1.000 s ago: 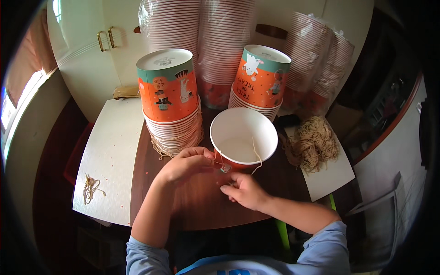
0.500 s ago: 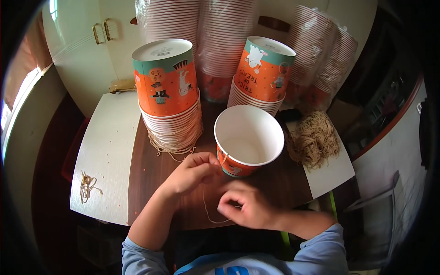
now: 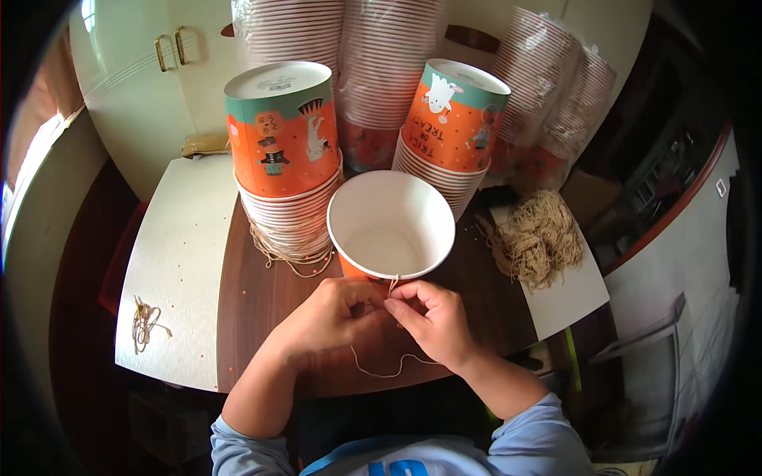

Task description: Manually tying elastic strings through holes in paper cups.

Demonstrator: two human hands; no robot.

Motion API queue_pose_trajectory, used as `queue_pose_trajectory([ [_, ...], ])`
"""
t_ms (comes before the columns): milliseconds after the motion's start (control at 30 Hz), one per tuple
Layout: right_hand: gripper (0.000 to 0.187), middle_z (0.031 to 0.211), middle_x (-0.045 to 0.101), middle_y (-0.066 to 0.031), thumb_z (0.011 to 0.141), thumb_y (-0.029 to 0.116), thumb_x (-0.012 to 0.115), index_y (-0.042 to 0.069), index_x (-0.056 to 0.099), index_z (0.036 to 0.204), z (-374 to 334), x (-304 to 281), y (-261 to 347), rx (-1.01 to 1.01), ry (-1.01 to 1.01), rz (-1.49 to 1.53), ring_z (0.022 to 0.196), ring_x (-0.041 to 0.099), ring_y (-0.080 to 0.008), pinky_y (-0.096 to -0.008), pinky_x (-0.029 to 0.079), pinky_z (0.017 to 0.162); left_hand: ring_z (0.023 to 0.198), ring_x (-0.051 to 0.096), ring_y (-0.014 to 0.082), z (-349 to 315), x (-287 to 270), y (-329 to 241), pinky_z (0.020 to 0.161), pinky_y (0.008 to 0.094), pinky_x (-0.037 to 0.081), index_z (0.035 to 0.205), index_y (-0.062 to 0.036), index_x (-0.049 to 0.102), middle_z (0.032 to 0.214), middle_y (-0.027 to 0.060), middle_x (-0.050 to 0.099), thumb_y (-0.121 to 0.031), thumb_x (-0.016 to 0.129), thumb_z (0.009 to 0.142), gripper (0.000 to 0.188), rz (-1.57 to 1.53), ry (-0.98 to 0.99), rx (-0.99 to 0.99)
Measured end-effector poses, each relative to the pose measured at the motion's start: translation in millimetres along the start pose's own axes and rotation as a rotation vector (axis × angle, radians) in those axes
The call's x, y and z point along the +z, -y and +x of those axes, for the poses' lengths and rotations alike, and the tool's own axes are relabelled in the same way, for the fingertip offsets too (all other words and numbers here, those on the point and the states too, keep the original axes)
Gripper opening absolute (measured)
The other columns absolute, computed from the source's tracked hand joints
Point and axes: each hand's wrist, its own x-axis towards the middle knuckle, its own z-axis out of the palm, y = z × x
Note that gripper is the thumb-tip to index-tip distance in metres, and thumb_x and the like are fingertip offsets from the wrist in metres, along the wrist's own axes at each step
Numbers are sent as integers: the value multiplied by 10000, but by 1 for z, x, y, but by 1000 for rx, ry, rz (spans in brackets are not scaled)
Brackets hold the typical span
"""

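Note:
An open paper bucket point(image 3: 390, 230), white inside and orange outside, stands upright on the table before me. A beige string point(image 3: 394, 283) is looped at its near rim. My right hand point(image 3: 432, 321) pinches this string between thumb and index finger just below the rim. Close against it, my left hand point(image 3: 341, 313) is closed on the string too, its fingertips partly hidden. The string's loose length point(image 3: 379, 374) curves across the dark table below both hands.
Upside-down bucket stacks stand behind left point(image 3: 282, 143) and behind right point(image 3: 456, 119); strings hang around the left one's rims. Plastic-wrapped bucket stacks point(image 3: 393, 63) rise behind. A heap of string point(image 3: 544, 238) lies at right, a small string bundle point(image 3: 145, 324) on the table's left leaf.
The bucket has turned and shifted left, bringing its looped string to the near side. My right hand has moved up from the loose string to the rim, meeting the left hand.

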Motion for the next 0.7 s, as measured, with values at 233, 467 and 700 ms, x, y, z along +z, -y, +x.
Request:
queue_pose_trajectory([
  [233, 98, 792, 669, -48, 825, 28, 657, -22, 650, 908, -2, -4, -3, 2, 49, -10, 690, 602, -60, -224, 496, 622, 653, 612, 206, 0, 8, 4, 585, 299, 502, 1036, -20, 579, 807, 105, 619, -24, 659, 728, 318, 93, -108, 74],
  [467, 111, 847, 681, -70, 824, 34, 654, -25, 650, 918, 1, -16, -8, 28, 90, 51, 760, 625, -85, -246, 507, 670, 737, 655, 244, 8, 22, 17, 617, 327, 537, 1076, -21, 550, 889, 103, 622, 2, 672, 685, 410, 301, -272, 369],
  [700, 92, 839, 661, -114, 809, 34, 652, -11, 636, 888, 1, -19, 0, -150, 61, -93, 737, 650, -175, -278, 510, 645, 723, 647, 259, 9, 26, 16, 624, 342, 531, 1092, -22, 544, 839, 97, 625, -7, 702, 653, 467, 325, -348, 413],
])
